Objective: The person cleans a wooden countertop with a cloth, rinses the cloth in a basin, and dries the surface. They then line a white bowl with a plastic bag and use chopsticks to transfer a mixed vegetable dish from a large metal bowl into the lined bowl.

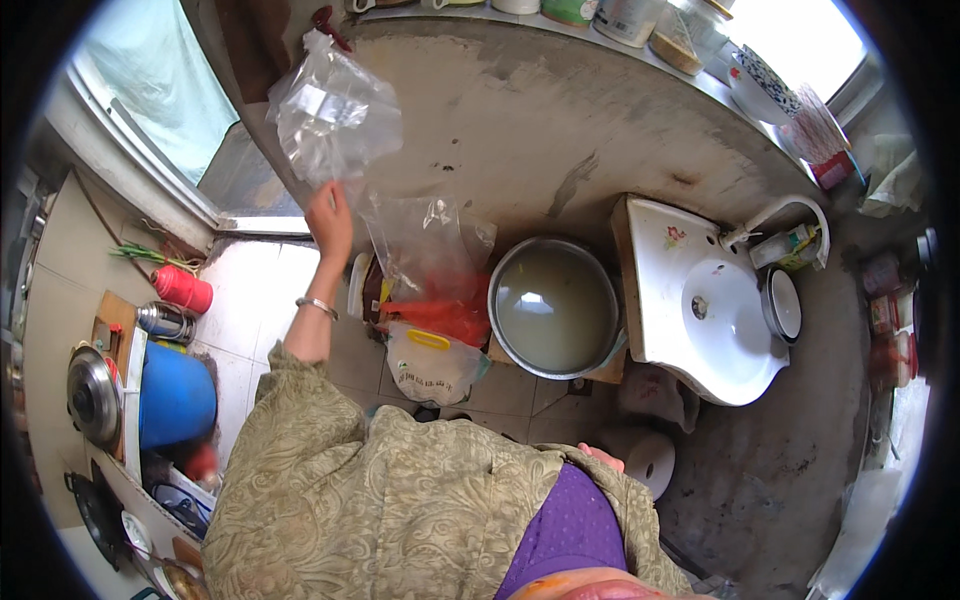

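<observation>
My left hand [331, 217], with a silver bangle on the wrist, is raised near the wall. Its fingers pinch the lower edge of a clear plastic bag [337, 120] that hangs beside a dark red hook [328, 24]. Below and to the right are more clear plastic bags [420, 240], above a red plastic bag [450, 315] and a white printed sack with a yellow handle [435, 367]. Low in front of my body, my right hand [602, 457] shows only in part past the jacket edge; what it may hold is hidden.
A metal basin of cloudy water [555, 307] stands beside a white washbasin [720, 300] with a curved tap. Jars and bowls line a shelf [585, 34] above. At left are a blue barrel [176, 394], a red flask [181, 289] and a lidded pot [94, 396].
</observation>
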Motion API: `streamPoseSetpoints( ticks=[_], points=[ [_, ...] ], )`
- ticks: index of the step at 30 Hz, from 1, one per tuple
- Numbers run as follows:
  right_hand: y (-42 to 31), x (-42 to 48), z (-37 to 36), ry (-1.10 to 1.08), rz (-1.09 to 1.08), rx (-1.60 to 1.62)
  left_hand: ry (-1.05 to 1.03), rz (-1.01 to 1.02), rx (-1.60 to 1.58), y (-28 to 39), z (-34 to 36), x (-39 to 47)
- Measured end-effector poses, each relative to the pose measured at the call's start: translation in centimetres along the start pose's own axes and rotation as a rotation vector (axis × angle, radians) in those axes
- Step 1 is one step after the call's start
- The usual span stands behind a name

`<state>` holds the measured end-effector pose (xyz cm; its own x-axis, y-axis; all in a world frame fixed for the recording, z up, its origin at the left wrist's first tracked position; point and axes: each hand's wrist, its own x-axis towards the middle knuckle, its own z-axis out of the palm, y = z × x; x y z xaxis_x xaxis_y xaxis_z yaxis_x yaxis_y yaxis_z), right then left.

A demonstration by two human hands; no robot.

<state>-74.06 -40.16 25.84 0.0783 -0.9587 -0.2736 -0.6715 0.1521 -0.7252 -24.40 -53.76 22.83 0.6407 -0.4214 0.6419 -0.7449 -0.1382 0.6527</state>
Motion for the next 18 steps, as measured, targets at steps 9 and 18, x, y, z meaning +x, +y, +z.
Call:
streamPoseSetpoints(
  ticks=[9,18],
  points=[
    [-0.4,3.2,2.6,0.016,-0.263,0.27,-1.0,-0.611,-0.913,10.4,-5.6,-14.7],
    [-2.9,4.3,1.3,-0.498,-0.118,0.719,-1.591,-0.997,-1.163,16.9,-7.3,-16.9]
  ],
)
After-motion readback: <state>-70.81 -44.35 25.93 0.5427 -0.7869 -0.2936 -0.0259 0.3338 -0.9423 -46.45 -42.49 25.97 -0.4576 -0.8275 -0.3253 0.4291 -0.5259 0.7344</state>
